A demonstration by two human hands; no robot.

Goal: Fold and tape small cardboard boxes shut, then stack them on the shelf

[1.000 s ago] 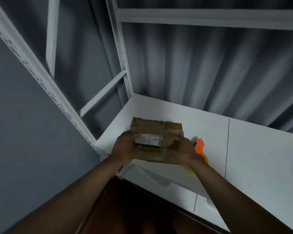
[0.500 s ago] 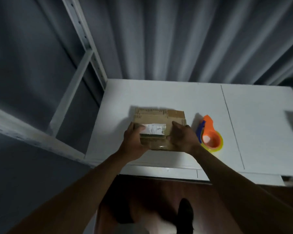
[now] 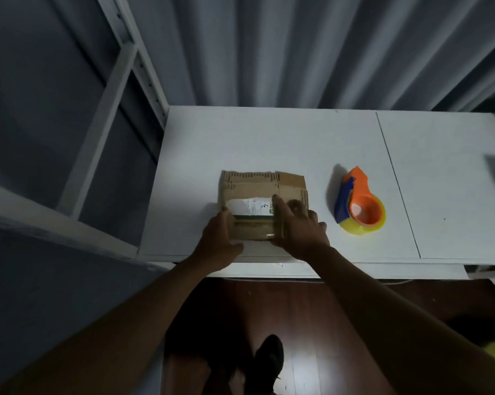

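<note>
Both my hands — left [image 3: 219, 240], right [image 3: 299, 228] — press flat-fingered on the box [image 3: 262, 205], gripping nothing; flaps could spring up once I reach right for tape [image 3: 359, 205]

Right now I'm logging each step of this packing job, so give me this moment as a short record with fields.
surface: white shelf board
box: cardboard box lying flat, flaps folded down, white label on top
left hand: fingers straight against the box's left side
right hand: fingers flat on the box's top right
tape dispenser: orange and blue, to the right of the box, apart, untouched
</note>
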